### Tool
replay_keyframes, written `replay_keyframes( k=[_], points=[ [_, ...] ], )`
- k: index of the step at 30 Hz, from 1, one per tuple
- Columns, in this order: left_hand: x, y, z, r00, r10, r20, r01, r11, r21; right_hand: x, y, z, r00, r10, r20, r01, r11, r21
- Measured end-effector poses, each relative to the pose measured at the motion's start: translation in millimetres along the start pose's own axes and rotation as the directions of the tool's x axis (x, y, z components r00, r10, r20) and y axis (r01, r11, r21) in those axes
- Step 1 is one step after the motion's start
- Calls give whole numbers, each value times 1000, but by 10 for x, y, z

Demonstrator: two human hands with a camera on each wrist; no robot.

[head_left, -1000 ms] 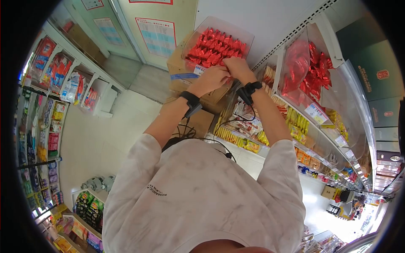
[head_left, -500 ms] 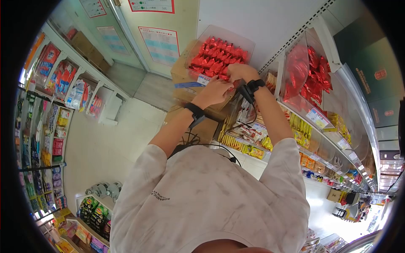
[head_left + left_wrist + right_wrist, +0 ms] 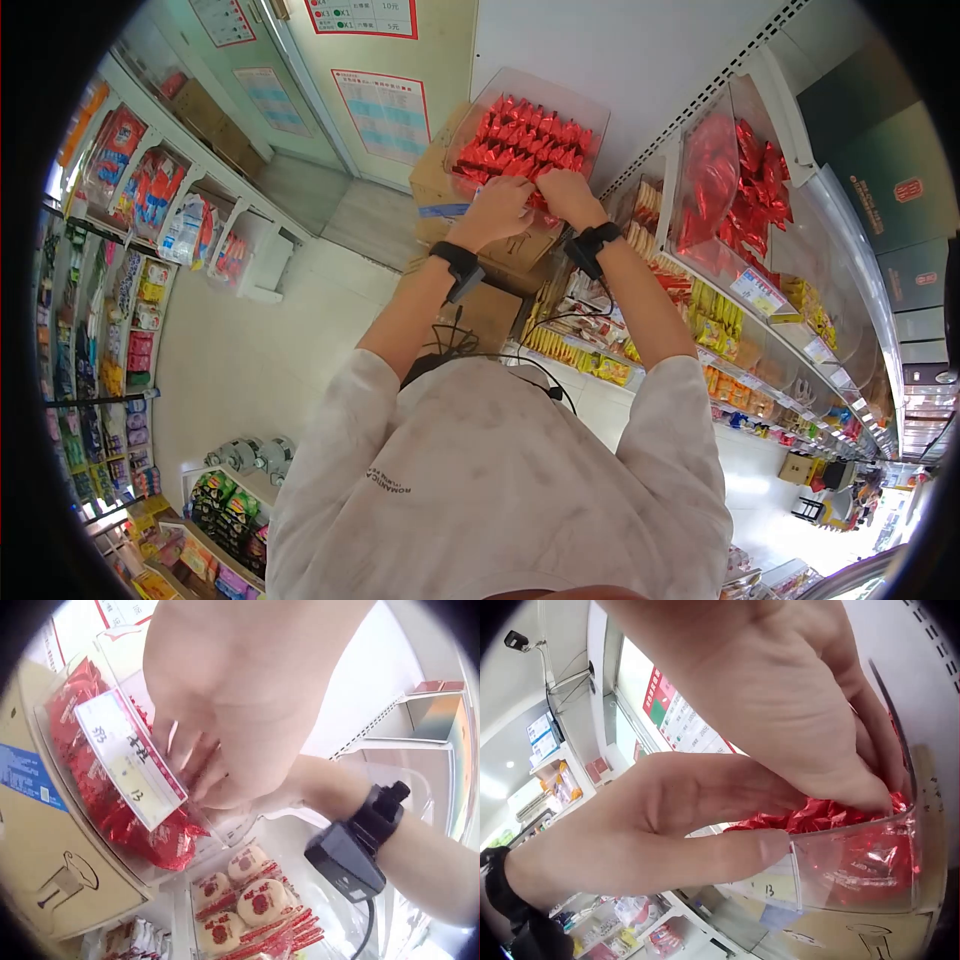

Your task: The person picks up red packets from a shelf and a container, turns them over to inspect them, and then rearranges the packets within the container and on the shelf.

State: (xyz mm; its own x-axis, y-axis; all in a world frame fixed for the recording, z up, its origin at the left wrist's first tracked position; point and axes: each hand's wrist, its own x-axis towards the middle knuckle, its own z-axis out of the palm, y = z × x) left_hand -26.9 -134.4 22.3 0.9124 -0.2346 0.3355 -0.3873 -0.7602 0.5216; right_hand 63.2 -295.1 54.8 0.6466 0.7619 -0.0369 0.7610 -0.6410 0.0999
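Note:
A clear bin (image 3: 600, 120) holds rows of red foil packets (image 3: 535, 130). My left hand (image 3: 495, 212) is at the bin's front edge; in the right wrist view its thumb (image 3: 735, 855) stretches along the outside by the price tag (image 3: 769, 892), fingers over the packets. My right hand (image 3: 568, 197) is beside it at the right front corner, fingers bent down among the red packets (image 3: 829, 814). Its fingertips are hidden, so I cannot tell whether they grip one. In the left wrist view the price tag (image 3: 131, 757) hangs at the bin front, just beside my left fingers.
Cardboard boxes (image 3: 480, 310) stand under the bin. On the right, shelves carry another bin of red packets (image 3: 760, 190) and yellow packets (image 3: 715, 320). Round biscuits in clear wrap (image 3: 262, 900) lie just below the hands. A cable (image 3: 460, 340) hangs near the body.
My left hand has drawn away from the right hand, then come back up to the bin front. The right hand stays at the front right corner. The head view has shifted slightly.

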Motion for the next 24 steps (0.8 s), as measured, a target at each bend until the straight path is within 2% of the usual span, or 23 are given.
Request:
replay_keyframes(
  k=[1,4,7,10,13,16,17,20,23,24],
  points=[
    [-26,-22,36,998,51,-38,-50,998,35,-17,26,17,1000,9,17,-10,1000,25],
    [-79,-31,197,988,151,-8,-146,967,207,14,153,37,998,-12,63,3,990,143],
    [-116,-34,236,983,173,-60,-149,948,281,52,317,-153,995,73,-70,-41,923,384],
    [-118,28,219,996,89,13,-89,946,312,-145,92,-566,922,305,-239,-199,902,384],
    [-100,27,297,990,131,-47,-102,915,391,-266,-59,-346,984,151,-91,-134,976,169],
    [-67,-3,324,997,70,41,-81,912,402,-472,-226,-252,996,71,45,-71,997,5],
    [-61,-12,327,997,68,40,-79,912,402,-452,-220,-106,997,77,18,-77,997,-22],
    [-62,-74,391,997,54,51,-70,916,396,-365,-258,-63,995,72,72,-67,995,-72],
    [-120,-49,338,990,138,-27,-120,927,354,-77,40,-324,967,193,167,-211,973,95],
    [-114,-60,318,991,131,-14,-119,932,343,12,172,-313,977,180,115,-188,981,58]
  ],
)
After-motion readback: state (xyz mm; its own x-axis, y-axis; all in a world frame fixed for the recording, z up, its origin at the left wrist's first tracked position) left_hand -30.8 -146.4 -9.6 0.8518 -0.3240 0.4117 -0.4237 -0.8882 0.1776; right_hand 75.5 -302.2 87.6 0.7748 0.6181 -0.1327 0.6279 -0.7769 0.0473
